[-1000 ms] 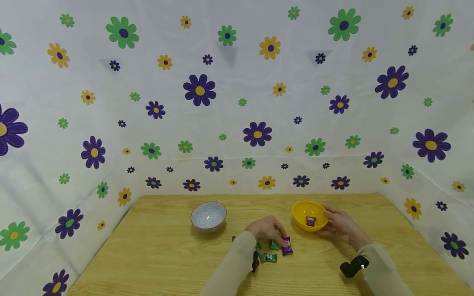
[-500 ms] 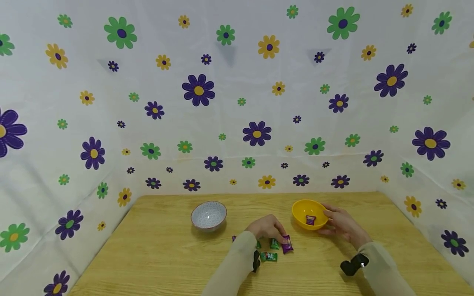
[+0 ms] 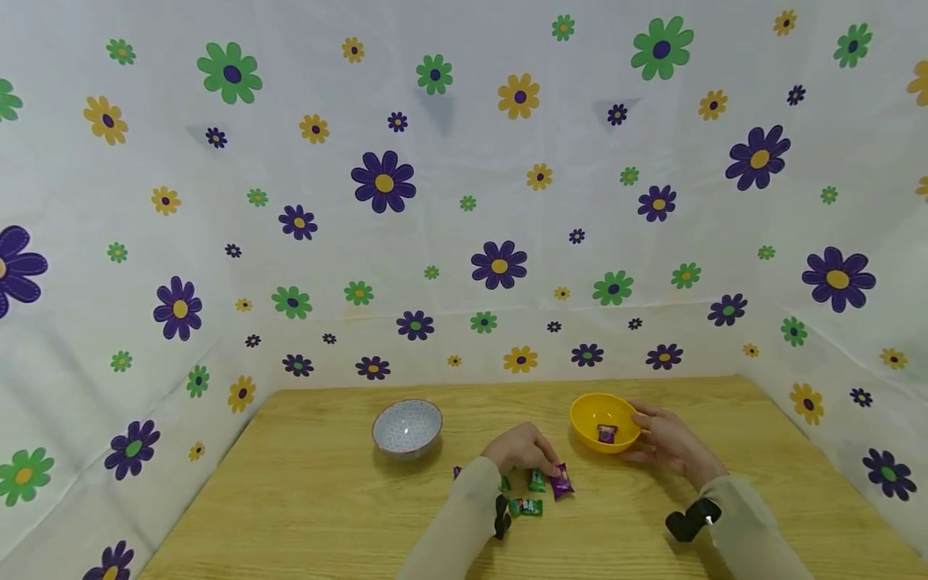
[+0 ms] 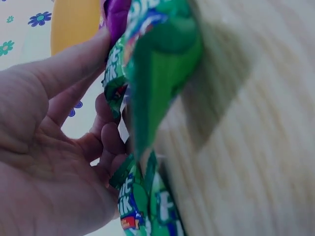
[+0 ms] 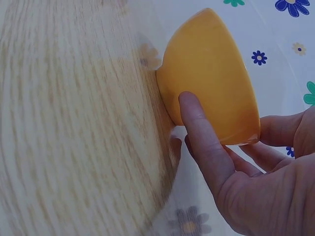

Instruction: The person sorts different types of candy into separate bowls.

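Your left hand [image 3: 522, 448] pinches the small, shiny purple packet [image 3: 562, 485] near its far-left end, while your right hand [image 3: 674, 445] holds the smooth, round yellow bowl [image 3: 589, 415] by its right side, thumb at the rim and a fingertip against the outer wall. Both hands are well apart. You have the purple packet just right of the small green printed packets [image 3: 525, 507], nearer to you than the bowl and a little to its left; whether it touches the pale wood-grain table [image 3: 326, 483] or is slightly raised, you cannot tell from these views.

Expect it to weigh very little. Its wrapper looks thin and slick, so it may slide or twist between your fingertips if you catch only the edge; a pinch across the fuller middle should be surer. What is inside is hidden, so squeeze lightly. Mind the green packets crowding under your palm, as a low hand could drag them along.

Your bowl, with a wrapped purple piece [image 3: 606, 433] inside, looks stiff and light, perhaps plastic, and could skid or tip if pushed. Keep your hold low on its wall rather than pressing on the rim
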`<state>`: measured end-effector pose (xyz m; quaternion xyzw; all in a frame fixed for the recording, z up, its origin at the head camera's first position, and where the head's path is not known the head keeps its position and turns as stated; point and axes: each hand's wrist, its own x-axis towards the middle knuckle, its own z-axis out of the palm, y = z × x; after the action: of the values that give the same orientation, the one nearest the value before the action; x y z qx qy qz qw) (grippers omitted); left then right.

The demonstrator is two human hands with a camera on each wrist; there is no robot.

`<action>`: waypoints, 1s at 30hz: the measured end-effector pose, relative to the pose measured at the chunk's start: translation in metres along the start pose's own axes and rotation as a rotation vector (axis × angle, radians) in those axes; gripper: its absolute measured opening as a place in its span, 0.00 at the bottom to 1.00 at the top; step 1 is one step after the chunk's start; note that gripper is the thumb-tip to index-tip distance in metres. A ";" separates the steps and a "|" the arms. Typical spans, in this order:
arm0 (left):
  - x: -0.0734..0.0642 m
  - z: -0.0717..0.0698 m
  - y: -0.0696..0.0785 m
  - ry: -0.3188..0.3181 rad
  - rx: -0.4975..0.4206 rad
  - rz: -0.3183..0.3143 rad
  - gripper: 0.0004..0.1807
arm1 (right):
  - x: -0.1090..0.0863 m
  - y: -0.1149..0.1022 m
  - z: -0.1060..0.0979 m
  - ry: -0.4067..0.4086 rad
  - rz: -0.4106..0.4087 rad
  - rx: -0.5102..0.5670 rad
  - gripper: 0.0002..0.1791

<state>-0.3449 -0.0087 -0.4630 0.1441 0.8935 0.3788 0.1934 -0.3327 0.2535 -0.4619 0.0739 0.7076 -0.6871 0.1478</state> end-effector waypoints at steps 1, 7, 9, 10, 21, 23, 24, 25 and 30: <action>0.000 0.000 0.000 0.005 -0.003 -0.002 0.02 | 0.000 0.000 0.000 0.000 -0.003 -0.002 0.29; 0.003 0.004 0.001 0.031 0.001 -0.007 0.03 | 0.000 -0.001 0.001 -0.004 -0.004 -0.002 0.29; 0.003 0.005 0.001 0.034 -0.002 -0.010 0.03 | 0.000 -0.001 0.001 -0.007 -0.005 -0.004 0.29; 0.004 0.005 0.001 0.034 -0.003 -0.010 0.03 | 0.000 -0.001 0.000 -0.008 -0.005 -0.004 0.29; 0.003 0.002 -0.005 0.031 -0.072 0.005 0.02 | 0.000 0.001 0.000 -0.013 -0.006 0.003 0.29; 0.002 0.000 -0.006 0.024 -0.094 0.011 0.03 | 0.000 0.002 0.000 -0.012 -0.006 0.001 0.29; 0.003 -0.001 -0.007 0.021 -0.103 0.014 0.03 | 0.000 0.002 0.000 -0.011 -0.006 0.001 0.29; 0.003 -0.002 -0.008 0.015 -0.115 0.020 0.04 | 0.000 0.001 0.000 -0.011 -0.005 0.002 0.29; 0.007 -0.007 -0.012 0.002 -0.153 0.060 0.05 | 0.000 -0.001 0.000 -0.008 0.002 -0.005 0.29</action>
<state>-0.3556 -0.0178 -0.4692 0.1552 0.8575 0.4517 0.1915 -0.3329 0.2532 -0.4612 0.0718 0.7085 -0.6856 0.1515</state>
